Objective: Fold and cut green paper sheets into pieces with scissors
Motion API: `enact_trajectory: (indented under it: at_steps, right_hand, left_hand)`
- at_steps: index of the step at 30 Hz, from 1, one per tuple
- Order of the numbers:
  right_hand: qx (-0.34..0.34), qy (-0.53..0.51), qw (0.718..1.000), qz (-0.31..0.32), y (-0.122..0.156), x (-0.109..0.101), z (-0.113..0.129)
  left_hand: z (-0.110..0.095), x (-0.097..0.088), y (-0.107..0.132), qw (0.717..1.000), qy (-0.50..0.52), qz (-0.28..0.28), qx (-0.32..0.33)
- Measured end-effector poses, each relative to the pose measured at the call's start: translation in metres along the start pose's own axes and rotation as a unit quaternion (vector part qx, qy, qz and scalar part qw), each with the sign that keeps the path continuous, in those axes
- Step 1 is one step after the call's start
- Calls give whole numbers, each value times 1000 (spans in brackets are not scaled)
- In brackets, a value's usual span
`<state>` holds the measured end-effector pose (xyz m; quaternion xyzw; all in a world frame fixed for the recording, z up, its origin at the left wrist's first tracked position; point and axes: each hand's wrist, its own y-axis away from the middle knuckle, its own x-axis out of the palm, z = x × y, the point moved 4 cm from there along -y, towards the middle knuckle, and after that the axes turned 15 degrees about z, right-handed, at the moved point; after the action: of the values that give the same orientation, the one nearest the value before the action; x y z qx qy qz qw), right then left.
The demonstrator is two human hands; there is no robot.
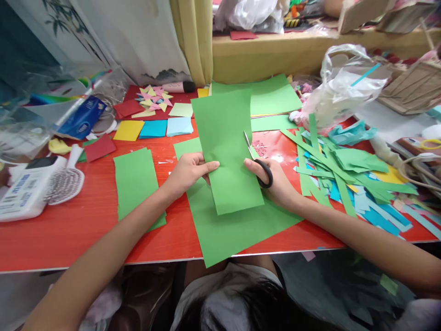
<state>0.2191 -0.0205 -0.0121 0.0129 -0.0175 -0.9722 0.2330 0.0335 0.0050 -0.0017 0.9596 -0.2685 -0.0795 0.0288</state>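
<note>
My left hand (193, 172) pinches the left edge of an upright piece of green paper (227, 138) between thumb and fingers. In my right hand (275, 179) is a pair of scissors (265, 174) with black handles. Their blades lie at the right edge of that paper, and my right thumb also rests near the edge. Beneath both hands a larger green sheet (220, 234) lies on the red table (93, 234). To the left of it lies a cut stack of green paper (136, 184).
Green and blue paper scraps (344, 179) heap at the right. Yellow (128, 130), blue (153, 129) and pale paper squares line the back left, near folded stars (154, 98). A hairbrush (67, 179), a white bottle (29, 188) and a plastic bag (341, 92) stand around the edges.
</note>
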Motion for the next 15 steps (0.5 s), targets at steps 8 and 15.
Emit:
enact_trajectory:
  at_steps: [8, 15]
  right_hand:
    - [10, -8, 1000, 7, 1, 1, 1]
    - [7, 4, 1000, -5, 1, 0, 1]
  left_hand:
    - [1, 2, 0, 1000, -1, 5, -8]
    - [1, 0, -1, 1000, -14, -1, -7]
